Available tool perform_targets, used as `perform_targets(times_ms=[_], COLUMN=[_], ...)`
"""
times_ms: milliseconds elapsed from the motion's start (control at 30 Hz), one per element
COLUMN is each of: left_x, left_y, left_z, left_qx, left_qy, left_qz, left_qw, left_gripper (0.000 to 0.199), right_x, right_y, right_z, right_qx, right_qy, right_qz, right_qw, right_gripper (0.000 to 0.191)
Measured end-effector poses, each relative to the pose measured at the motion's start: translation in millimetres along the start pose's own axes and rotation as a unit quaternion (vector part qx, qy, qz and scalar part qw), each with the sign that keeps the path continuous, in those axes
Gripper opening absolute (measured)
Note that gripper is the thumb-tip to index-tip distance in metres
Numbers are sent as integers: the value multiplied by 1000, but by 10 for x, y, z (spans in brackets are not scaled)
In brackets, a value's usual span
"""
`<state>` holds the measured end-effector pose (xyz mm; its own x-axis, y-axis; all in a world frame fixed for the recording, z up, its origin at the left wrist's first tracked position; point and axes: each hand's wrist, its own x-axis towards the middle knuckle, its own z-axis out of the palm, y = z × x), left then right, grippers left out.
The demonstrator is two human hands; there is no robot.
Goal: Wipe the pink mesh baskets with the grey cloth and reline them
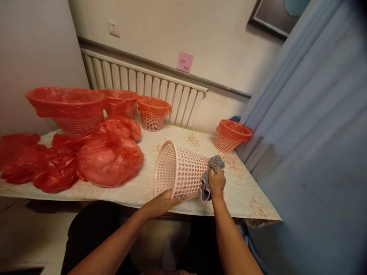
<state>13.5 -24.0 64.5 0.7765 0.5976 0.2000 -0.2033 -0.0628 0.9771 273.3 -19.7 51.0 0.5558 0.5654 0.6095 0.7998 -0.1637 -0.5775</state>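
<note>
A pink perforated plastic wastebasket (190,170) lies tipped on its side near the table's front edge, its mouth facing left. My left hand (163,201) grips the lower part of its rim, fingers inside and thumb outside. At the basket's base end, my right hand (217,182) is closed on a grey cloth (205,186) with a pale purple edge. The cloth presses against the bottom of the basket. Part of the cloth is hidden behind my fingers.
Red-bagged baskets (77,121), (123,105) and a smaller lined basket (152,119) stand at the back left. Several red plastic bags (110,162) lie before them. Another lined basket (228,139) stands at right beside a blue curtain (304,152). A radiator (149,84) lines the wall.
</note>
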Motion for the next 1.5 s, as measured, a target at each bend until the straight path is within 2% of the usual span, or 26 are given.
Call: perform_targets(times_ms=[133,233,400,500,600,667,767,833,900,1000,1100,1200,1333,1400,1500], left_x=[214,394,454,389,348,344,355,357,348,324,305,298,294,292,286], left_y=[146,245,242,180,144,135,125,118,114,113,109,103,114,118,107], left_z=[48,27,-41,-40,-41,-53,-67,-56,-30,13,30,26,19,15,8], left_qx=[-123,-241,-285,-283,-242,-216,-203,-202,-212,-243,-253,-252,-250,-241,-206], left_qy=[92,106,99,80,87,110,135,131,112,75,61,67,62,63,63], left_qz=[-19,-35,-65,-73,-71,-58,-34,-41,-60,-63,-54,-52,-56,-61,-70], left_qw=[988,964,951,953,964,968,969,970,969,965,964,964,965,967,974], left_gripper=[43,50,51,53,55,55,57,58,58,55,50,51,55,58,59], right_x=[-106,-188,-497,-841,-1126,-1159,-927,-659,-386,-84,21,-73,-428,-650,-927], right_y=[-28,-18,-80,-307,-655,-872,-1048,-1026,-893,-543,-166,72,77,-34,-286], right_z=[48,35,29,85,99,60,-23,-54,-55,-28,-24,-45,-24,4,14], right_qx=[13,23,55,59,79,88,102,118,126,89,51,34,24,34,67], right_qy=[11,15,42,36,-7,-63,-108,-110,-105,-78,-39,-9,17,20,1], right_qz=[-11,-21,-38,-86,-184,-237,-259,-238,-192,-91,-13,33,59,24,-93], right_qw=[1000,999,997,994,980,965,954,958,968,989,998,999,998,999,993], right_gripper=[27,27,27,30,30,27,26,28,27,25,27,30,32,31,29])
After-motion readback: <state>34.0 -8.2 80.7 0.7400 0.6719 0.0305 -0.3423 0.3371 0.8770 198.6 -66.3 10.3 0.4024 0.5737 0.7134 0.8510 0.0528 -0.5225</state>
